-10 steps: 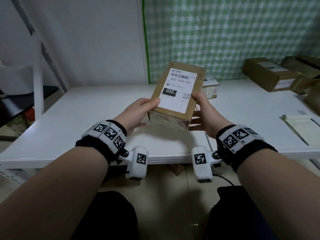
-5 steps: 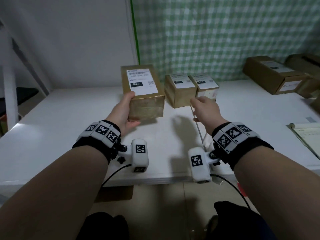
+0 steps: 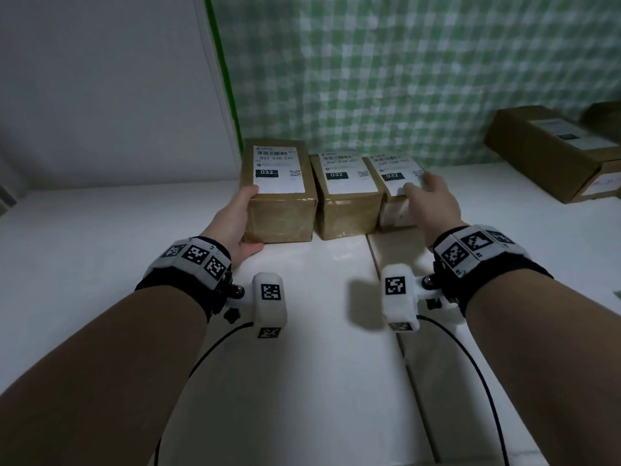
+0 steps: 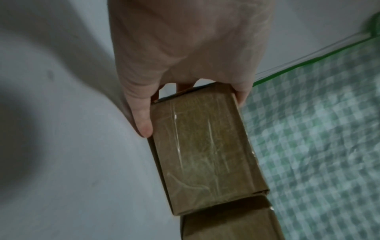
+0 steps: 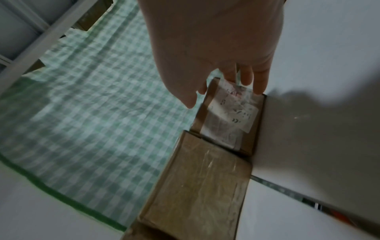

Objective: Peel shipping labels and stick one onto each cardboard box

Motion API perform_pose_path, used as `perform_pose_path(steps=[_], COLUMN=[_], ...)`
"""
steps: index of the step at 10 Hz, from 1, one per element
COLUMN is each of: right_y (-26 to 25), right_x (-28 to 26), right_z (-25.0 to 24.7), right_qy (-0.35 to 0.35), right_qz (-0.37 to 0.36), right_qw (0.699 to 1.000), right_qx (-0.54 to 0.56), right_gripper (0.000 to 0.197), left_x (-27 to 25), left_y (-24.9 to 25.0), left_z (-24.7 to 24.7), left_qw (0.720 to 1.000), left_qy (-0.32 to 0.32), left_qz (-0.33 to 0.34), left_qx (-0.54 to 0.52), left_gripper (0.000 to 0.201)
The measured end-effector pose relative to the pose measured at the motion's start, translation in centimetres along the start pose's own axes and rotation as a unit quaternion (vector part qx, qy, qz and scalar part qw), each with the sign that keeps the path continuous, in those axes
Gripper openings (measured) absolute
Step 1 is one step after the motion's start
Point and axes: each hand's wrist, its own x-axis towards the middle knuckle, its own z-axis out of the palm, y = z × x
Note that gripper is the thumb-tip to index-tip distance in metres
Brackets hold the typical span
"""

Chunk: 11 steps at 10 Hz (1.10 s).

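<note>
Left hand (image 3: 235, 223) of ours grips the near left corner of a brown rectangular cardboard box (image 3: 280, 210) that sits on the white desk (image 3: 100, 250). Its thumb lies on the box's top edge beside a white shipping label (image 3: 278, 169) printed with a barcode and the number 032. In the left wrist view, the thumb and fingers curl round the box's end, and clear tape shines on its brown side.

That box stands at the far edge of the desk, against a green and white checked cloth (image 3: 420, 79) hanging on the wall. It is the leftmost of a row of three. Just to its right, touching or nearly so, sits a second brown cardboard box (image 3: 349, 213) with its own white label (image 3: 347, 173). Next comes a third brown cardboard box (image 3: 395, 213), also labelled on top (image 3: 393, 173).

Our right hand (image 3: 433, 203) reaches over the third box with its fingers straight and loosely spread, grasping nothing. Its fingertips (image 3: 411, 188) are over the label's near right part; we cannot tell whether they touch it. The right wrist view shows a small white sticker with red and black print (image 5: 230, 112) on this box's near end.

Near the far right corner of the desk, well apart from the row, lies a larger brown cardboard carton (image 3: 551, 149) with a pale label on top. Both wrists wear black bands with white blocks bearing black square markers (image 3: 195, 255).
</note>
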Motion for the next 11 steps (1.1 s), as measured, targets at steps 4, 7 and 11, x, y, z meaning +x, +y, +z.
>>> perform_pose_path(steps=[4,7,11], right_y=[0.1,-0.8,-5.8], right_x=[0.6,0.1,-5.3], right_z=[2.0,2.2,-2.5], right_qy=[0.053,-0.011,-0.057], right_qz=[0.019,0.030,-0.039], right_qw=[0.998,0.999,0.996], right_qx=[0.032,0.009,-0.058], right_gripper=[0.040,0.052,0.027], left_x=[1.9,0.8,-7.1], left_y=[0.4,0.8,4.7], left_z=[-0.8,-2.5,-2.2], left_qw=[0.997,0.974,0.962], left_qy=[0.023,0.041,0.050], left_qz=[-0.026,-0.025,0.159], left_qx=[0.074,0.221,0.217], left_gripper=[0.043,0.047,0.021])
